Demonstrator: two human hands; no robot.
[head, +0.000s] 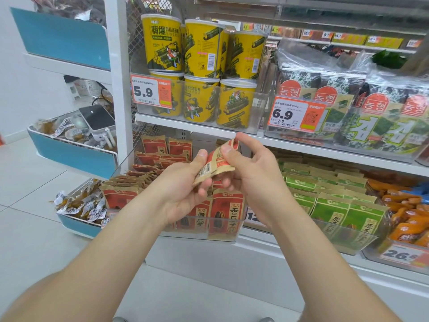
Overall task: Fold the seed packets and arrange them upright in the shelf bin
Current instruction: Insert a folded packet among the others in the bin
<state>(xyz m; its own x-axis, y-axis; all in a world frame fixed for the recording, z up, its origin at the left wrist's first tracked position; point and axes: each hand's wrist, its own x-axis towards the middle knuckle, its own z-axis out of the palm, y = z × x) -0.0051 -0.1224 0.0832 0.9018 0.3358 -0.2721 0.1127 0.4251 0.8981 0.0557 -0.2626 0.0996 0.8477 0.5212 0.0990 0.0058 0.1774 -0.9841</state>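
Above the shelf bin (222, 238), seed packet (214, 165) bent, pinched between left hand (185, 194), right hand (253, 170)

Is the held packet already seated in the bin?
No, the left hand and right hand both pinch the red seed packet in the air above the clear bin.

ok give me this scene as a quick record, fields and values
setting: shop shelf
held: packet, red and brown, bent, barcode showing
left hand: grips the packet's lower end
right hand: pinches its upper end
bin: clear, just below the hands
in bin: red packets, front ones upright, those behind untidy
next bin right: green packets
above: yellow cans
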